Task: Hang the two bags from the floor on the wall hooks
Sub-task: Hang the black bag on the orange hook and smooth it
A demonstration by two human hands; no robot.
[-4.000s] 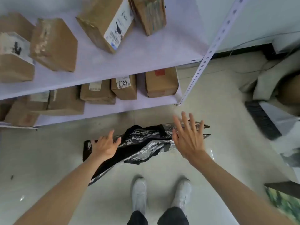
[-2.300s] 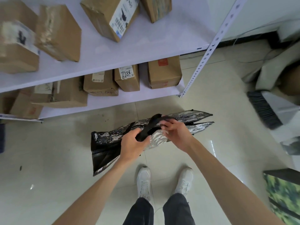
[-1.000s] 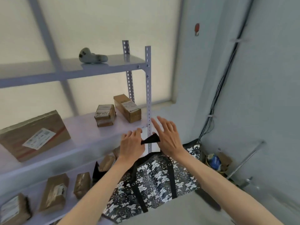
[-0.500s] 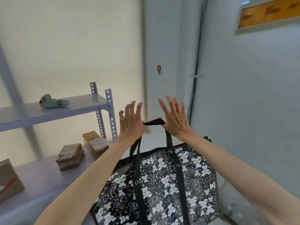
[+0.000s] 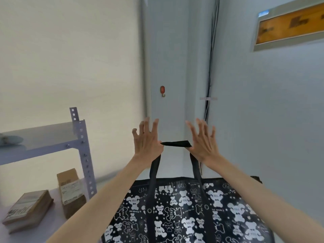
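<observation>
Below the red wall hook (image 5: 162, 91), both hands are stretching the bear-print bag's (image 5: 189, 213) strap (image 5: 175, 143), thumbs pinching, fingers (image 5: 199, 127) splayed; boxed metal shelf (image 5: 43, 137) standing left.

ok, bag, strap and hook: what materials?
Bag: looks like glossy laminated woven plastic, judging by its sheen and printed bears. Strap: matte black webbing, likely nylon or polypropylene. Hook: red cap, probably plastic, over a metallic-looking prong; too small to be sure.

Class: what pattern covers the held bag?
White teddy bears and stars on black, on the bag; head view.
</observation>
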